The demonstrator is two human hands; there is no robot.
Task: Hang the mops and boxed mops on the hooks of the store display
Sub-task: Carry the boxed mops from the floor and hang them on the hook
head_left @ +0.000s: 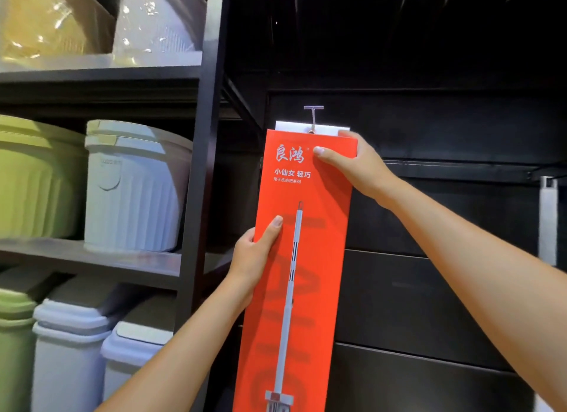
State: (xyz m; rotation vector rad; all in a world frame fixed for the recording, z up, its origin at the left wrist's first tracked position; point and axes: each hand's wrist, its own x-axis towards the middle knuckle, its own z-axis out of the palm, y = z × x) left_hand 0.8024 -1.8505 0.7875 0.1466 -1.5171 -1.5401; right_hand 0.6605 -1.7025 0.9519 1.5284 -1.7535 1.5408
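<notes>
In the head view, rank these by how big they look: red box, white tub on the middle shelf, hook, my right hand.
1. red box
2. white tub
3. right hand
4. hook
Box and hand are nearer the camera, so true sizes may differ.

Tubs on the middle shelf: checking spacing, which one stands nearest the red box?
The white ribbed tub; the green tub beside it sits further left, away from the red box.

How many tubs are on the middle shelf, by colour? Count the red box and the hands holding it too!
Green tub: 1
White tub: 1
Red box: 1
Hands: 2, left hand and right hand
Total: 5
</notes>
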